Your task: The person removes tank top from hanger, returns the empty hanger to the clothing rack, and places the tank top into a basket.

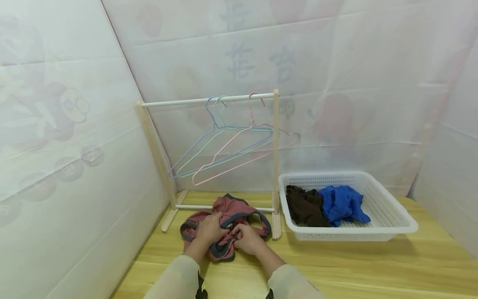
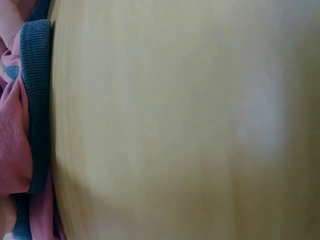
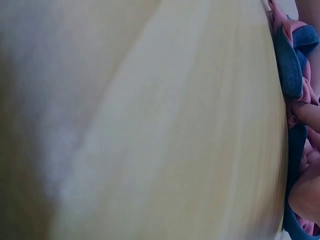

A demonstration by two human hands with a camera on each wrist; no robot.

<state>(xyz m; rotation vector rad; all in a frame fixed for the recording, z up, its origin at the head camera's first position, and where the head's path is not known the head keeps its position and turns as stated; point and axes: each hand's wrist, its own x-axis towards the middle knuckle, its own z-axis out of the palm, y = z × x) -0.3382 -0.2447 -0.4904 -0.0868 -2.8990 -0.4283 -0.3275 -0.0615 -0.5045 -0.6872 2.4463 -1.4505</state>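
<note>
A crumpled dusty-red garment (image 1: 233,205) with blue-grey ribbed trim lies on the table in front of a small clothes rack. One trimmed opening forms a loop at its right side. My left hand (image 1: 210,229) grips the cloth from the left, its fingertips partly hidden in the folds. Close by on the right, my right hand (image 1: 249,239) pinches the garment with curled fingers. In the left wrist view, the ribbed trim (image 2: 36,100) shows at the left edge. The right wrist view catches curled fingers (image 3: 306,197) against the cloth at its right edge.
Blue, green and pink hangers (image 1: 220,155) hang on the rack's white top bar (image 1: 175,102). The rack has wooden posts (image 1: 276,158) and feet. Right of it, a white plastic basket (image 1: 388,207) holds a dark brown cloth (image 1: 306,207) and a blue cloth (image 1: 341,203).
</note>
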